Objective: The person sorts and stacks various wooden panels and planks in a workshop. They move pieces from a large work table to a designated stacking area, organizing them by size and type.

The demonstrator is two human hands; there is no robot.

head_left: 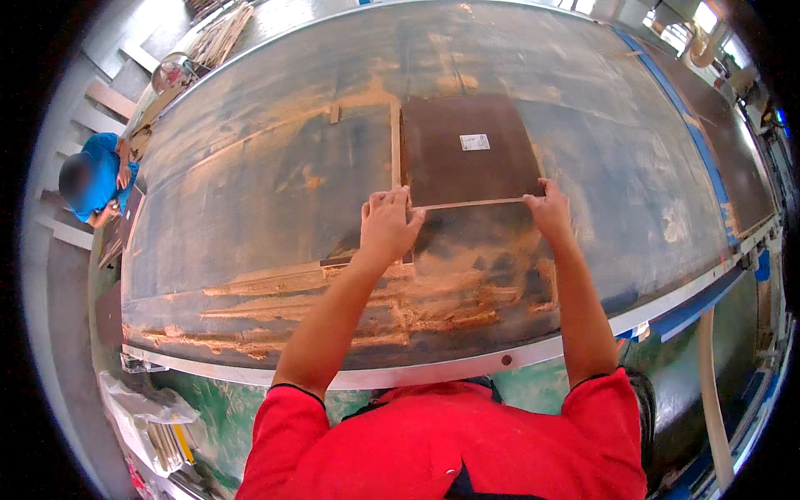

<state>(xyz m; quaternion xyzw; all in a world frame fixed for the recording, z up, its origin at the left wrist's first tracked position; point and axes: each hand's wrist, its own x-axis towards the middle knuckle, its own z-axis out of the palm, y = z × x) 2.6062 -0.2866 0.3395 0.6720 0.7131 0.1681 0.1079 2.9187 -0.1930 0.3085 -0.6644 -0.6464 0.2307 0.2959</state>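
Note:
A flat brown board (450, 179) with a white label (474, 142) lies on the large dusty table (583, 117). My left hand (388, 223) is at its near left corner, fingers over the edge and thumb along the near side. At the near right corner, my right hand (550, 212) grips the board between thumb and fingers. A narrow wooden strip (396, 146) runs along the board's left edge, its near end by my left fingers. The undersides of both grips are hidden.
Heaps of sawdust (450, 312) and thin offcuts (275, 282) cover the table's near part. A small wood scrap (335, 114) lies farther back. A person in blue (104, 179) is beyond the left edge. A blue-edged rail (675, 108) borders the right side.

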